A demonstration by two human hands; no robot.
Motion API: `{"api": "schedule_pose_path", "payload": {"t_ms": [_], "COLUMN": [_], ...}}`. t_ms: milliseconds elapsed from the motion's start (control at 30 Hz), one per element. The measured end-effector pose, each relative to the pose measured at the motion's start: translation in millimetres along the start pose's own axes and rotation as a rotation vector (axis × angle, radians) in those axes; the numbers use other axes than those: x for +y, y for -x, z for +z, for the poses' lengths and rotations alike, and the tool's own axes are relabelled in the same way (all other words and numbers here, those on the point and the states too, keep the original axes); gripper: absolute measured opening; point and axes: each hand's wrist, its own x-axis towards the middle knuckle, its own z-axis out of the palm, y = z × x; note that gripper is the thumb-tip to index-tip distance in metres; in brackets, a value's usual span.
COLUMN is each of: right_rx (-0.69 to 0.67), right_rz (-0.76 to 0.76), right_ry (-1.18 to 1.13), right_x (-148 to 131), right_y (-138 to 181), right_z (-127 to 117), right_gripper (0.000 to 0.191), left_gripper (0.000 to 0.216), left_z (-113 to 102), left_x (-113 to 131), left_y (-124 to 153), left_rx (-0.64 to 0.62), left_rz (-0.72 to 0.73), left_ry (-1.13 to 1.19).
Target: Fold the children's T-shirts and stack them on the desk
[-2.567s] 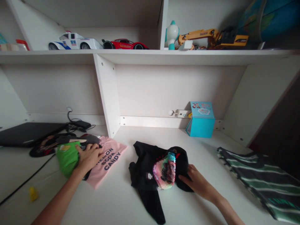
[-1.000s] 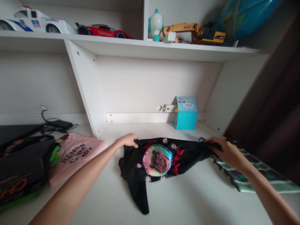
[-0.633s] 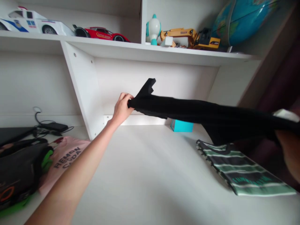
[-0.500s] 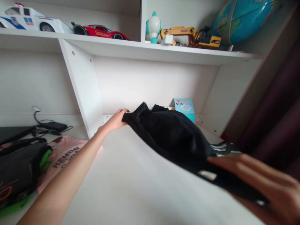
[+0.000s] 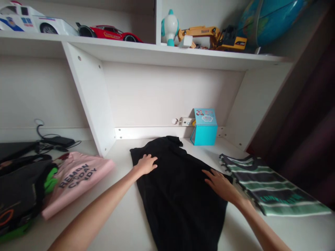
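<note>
A black T-shirt (image 5: 180,195) lies spread flat, plain side up, on the white desk (image 5: 123,223). My left hand (image 5: 146,164) rests open on its upper left part, fingers stretched out. My right hand (image 5: 220,183) lies flat and open on its right side, close to the shirt's edge. Neither hand grips the cloth.
A folded green-striped garment (image 5: 264,184) lies to the right. A pink shirt (image 5: 78,177) and a pile of dark and green clothes (image 5: 23,198) lie to the left. A turquoise box (image 5: 205,127) stands at the back wall. Toy cars, an excavator and a globe sit on the shelf above.
The black shirt was picked up by both hands, swung through the air and turned over. It now lies flat with the print hidden, and both hands have let go and rest on it.
</note>
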Motion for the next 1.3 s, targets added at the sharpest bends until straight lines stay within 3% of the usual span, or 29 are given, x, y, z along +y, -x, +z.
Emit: {"api": "schedule_pose_path", "payload": {"t_ms": [100, 200, 267, 333, 400, 467, 567, 633, 733, 800, 867, 967, 1033, 1167, 1300], "right_rx": [0.078, 0.085, 0.03, -0.09, -0.226, -0.275, -0.115, -0.04, -0.171, -0.301, -0.364, -0.282, -0.197, -0.11, -0.093], "right_rz": [0.013, 0.021, 0.034, 0.071, 0.12, 0.124, 0.0, -0.039, -0.02, -0.072, -0.153, -0.143, -0.085, -0.004, 0.053], "right_ry": [-0.013, 0.035, 0.117, 0.172, 0.159, 0.116, 0.088, 0.059, -0.055, -0.145, -0.223, -0.286, -0.29, -0.298, -0.321], "right_x": [10, 6, -2, -11, -20, -30, -44, -50, -49, -41, -33, -28, -32, -49, -59], "right_y": [7, 23, 38, 54, 63, 61, 34, 14, -2, -6, -13, -48, -87, -170, -220], "right_z": [17, 8, -5, -19, -32, -41, -39, -30, -20, -24, -34, -45, -43, -20, 2], "right_gripper": [0.04, 0.038, 0.039, 0.041, 0.039, 0.036, 0.039, 0.044, 0.053, 0.057, 0.05, 0.03, 0.028, 0.026, 0.031], "left_gripper": [0.033, 0.033, 0.034, 0.038, 0.041, 0.041, 0.042, 0.052, 0.067, 0.07, 0.064, 0.051, 0.051, 0.061, 0.066], "left_z": [-7, -35, -55, -68, -70, -59, -26, -4, 13, 9, 1, -1, 10, 42, 51], "left_x": [-33, -82, -108, -118, -109, -86, -44, -25, -17, -24, -33, -43, -46, -54, -61], "left_y": [1, 12, 24, 33, 35, 26, 6, -5, -10, -12, -16, -30, -41, -54, -55], "left_rx": [0.11, 0.151, 0.119, 0.118, 0.199, 0.274, 0.235, 0.141, -0.021, -0.107, -0.104, 0.067, 0.146, 0.13, 0.126], "left_rz": [-0.09, -0.387, -0.605, -0.715, -0.677, -0.477, -0.079, 0.007, -0.092, -0.135, -0.137, -0.187, -0.253, -0.287, -0.282], "left_ry": [0.053, 0.017, -0.067, -0.163, -0.243, -0.252, -0.1, -0.008, 0.048, 0.058, 0.054, 0.019, -0.008, -0.015, -0.005]}}
